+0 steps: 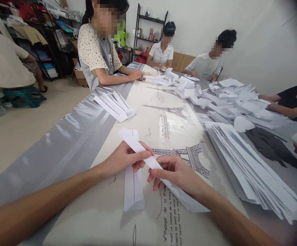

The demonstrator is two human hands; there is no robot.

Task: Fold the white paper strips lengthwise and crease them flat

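A long, narrow strip of folded white paper point(155, 164) runs slantwise between my two hands. My left hand point(127, 155) pinches its upper part between thumb and fingers. Further down the strip, my right hand point(175, 171) grips it with the thumb on top; the lower end widens and hangs past the hand. Under my left hand lies another folded paper strip point(133, 191) with a lengthwise seam, flat on the printed tablecloth point(92, 205). Some of the fingers are hidden behind the held strip.
Several folded strips point(116, 106) lie ahead on the left. A tall stack of white paper sheets point(251, 167) stands at the right, with a loose heap of folded papers point(215, 95) behind it. Co-workers sit or stand around the table; a green stool point(24, 95) is at far left.
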